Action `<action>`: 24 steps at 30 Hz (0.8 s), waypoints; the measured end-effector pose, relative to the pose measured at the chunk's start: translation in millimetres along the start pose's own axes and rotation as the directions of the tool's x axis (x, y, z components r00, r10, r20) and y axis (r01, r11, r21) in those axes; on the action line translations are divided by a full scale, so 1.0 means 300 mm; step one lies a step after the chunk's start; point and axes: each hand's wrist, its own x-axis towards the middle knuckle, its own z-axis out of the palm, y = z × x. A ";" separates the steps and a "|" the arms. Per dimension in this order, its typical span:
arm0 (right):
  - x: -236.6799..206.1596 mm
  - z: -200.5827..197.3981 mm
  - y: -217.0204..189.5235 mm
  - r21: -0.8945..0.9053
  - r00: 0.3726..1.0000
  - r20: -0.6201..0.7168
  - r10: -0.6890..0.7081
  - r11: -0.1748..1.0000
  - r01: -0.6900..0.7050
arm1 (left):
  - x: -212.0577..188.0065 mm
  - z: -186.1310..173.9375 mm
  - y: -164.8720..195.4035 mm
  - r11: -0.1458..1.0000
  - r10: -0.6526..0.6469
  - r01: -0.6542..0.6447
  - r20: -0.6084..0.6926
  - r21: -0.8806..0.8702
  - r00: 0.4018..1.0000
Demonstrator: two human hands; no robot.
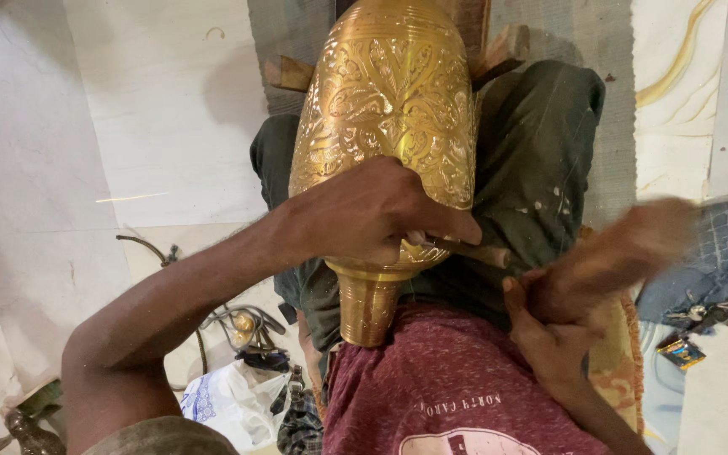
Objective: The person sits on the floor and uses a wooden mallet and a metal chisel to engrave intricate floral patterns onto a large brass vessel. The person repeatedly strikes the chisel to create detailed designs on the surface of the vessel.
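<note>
A large engraved brass vase (389, 101) lies along my lap, its narrow neck (368, 307) pointing toward my chest. My left hand (372, 211) rests on the vase's lower body and grips a thin chisel-like tool (478, 251) against the metal. My right hand (554, 324) is closed on a wooden mallet (625, 248), which is blurred with motion just right of the tool's end. I sit in dark green trousers and a maroon shirt.
A woven mat (566, 25) lies under my legs on a white marble floor (128, 126). Cables and a plastic bag (229, 396) sit at the lower left. Keys (714, 313) and a small packet (680, 351) lie on blue cloth at the right. Wooden blocks (288, 74) prop the vase.
</note>
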 end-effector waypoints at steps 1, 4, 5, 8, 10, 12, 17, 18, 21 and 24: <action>0.000 0.005 0.000 -0.085 0.989 0.043 -0.141 0.986 0.144 | -0.002 0.003 -0.006 1.000 0.027 -0.027 -0.013 -0.012 1.000; -0.004 0.015 0.003 -0.133 0.912 0.100 -0.398 0.903 0.409 | -0.012 0.009 -0.012 0.999 0.030 -0.030 -0.008 -0.033 1.000; -0.004 0.014 0.005 -0.034 0.913 0.034 -0.406 0.913 0.407 | -0.014 0.006 -0.013 1.000 -0.011 0.011 0.022 -0.015 1.000; -0.009 0.001 0.008 -0.133 0.941 0.101 -0.323 0.933 0.335 | -0.011 0.003 -0.011 1.000 -0.001 0.001 0.009 -0.021 1.000; -0.010 -0.004 0.007 -0.147 0.972 0.109 -0.209 0.964 0.223 | -0.007 0.004 -0.001 1.000 -0.005 0.005 0.026 -0.003 1.000; -0.009 -0.004 0.006 0.044 0.996 0.021 -0.087 0.995 0.086 | 0.002 -0.005 0.001 0.996 -0.057 0.050 0.093 0.074 0.994; -0.011 0.011 0.007 -0.008 0.935 0.022 -0.353 0.935 0.353 | 0.001 -0.020 0.015 0.999 -0.028 0.029 0.012 -0.035 1.000; -0.013 0.018 0.010 0.128 0.936 -0.029 -0.352 0.927 0.353 | -0.001 -0.023 0.016 0.999 -0.043 0.043 -0.013 -0.028 0.999; -0.013 0.014 0.016 -0.306 0.933 0.109 -0.343 0.882 0.360 | 0.006 -0.021 0.010 0.996 0.074 -0.076 -0.035 -0.038 0.997; -0.014 0.015 0.016 0.131 0.999 -0.032 0.001 0.991 0.003 | 0.011 -0.020 0.007 0.970 -0.208 0.163 0.270 0.179 0.940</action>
